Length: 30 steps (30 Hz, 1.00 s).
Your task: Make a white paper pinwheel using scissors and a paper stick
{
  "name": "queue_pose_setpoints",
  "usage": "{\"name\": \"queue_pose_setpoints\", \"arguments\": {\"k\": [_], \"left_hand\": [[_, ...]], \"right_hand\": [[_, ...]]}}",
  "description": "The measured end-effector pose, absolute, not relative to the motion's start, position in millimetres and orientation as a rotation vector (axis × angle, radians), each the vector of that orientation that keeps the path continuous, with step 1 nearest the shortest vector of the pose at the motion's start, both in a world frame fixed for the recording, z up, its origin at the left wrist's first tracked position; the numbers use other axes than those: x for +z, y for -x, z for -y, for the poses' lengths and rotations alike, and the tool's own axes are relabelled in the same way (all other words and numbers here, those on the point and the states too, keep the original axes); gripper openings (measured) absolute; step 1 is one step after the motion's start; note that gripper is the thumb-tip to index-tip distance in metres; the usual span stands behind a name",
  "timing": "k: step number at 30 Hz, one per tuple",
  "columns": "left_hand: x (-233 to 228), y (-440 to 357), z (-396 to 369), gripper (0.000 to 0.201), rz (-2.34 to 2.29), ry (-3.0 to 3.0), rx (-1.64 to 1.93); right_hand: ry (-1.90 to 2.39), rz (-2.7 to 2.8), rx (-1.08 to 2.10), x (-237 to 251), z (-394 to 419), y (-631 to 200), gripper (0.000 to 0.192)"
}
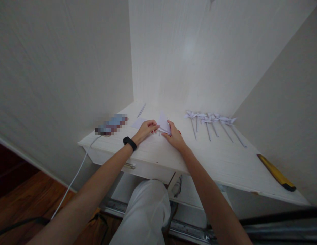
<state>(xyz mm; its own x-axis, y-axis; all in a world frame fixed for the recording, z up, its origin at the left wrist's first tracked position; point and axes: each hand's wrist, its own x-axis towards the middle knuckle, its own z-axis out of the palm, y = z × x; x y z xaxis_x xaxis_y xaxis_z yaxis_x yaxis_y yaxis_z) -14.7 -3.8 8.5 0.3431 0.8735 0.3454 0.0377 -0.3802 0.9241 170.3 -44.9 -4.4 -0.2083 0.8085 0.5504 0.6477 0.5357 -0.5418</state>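
A folded pale paper sheet (163, 121) lies on the white desk (219, 160), its triangular flap lifted. My left hand (146, 129), with a black band on the wrist, pinches the paper's left edge. From the right, my right hand (174, 135) holds the same paper, with something red partly hidden under it. Another flat piece of paper (138, 123) rests just left of my left hand.
Several white paper pinwheels on sticks (211, 121) lie in a row to the right. A yellow utility knife (275, 173) lies at the desk's right end. A blurred-out device (111, 124) with a white cable sits at the left, a thin pen (141, 110) behind it. Walls enclose the desk.
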Motion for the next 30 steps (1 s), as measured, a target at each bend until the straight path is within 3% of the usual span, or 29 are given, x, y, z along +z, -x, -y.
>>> {"name": "queue_pose_setpoints", "arguments": {"k": [6, 13, 18, 30], "left_hand": [[8, 14, 3, 0.009, -0.827, -1.726, 1.142], [6, 14, 3, 0.018, -0.795, -1.748, 1.136], [11, 14, 8, 0.026, -0.815, -1.750, 1.133], [9, 15, 6, 0.025, -0.862, -1.751, 1.144]], "right_hand": [[1.162, 1.797, 0.344, -7, 42, -173, 0.045], [1.211, 1.851, 0.345, -5, 42, -171, 0.067], [1.174, 1.841, 0.344, -3, 45, -171, 0.046], [1.326, 1.644, 0.259, -4, 39, -181, 0.021]]}}
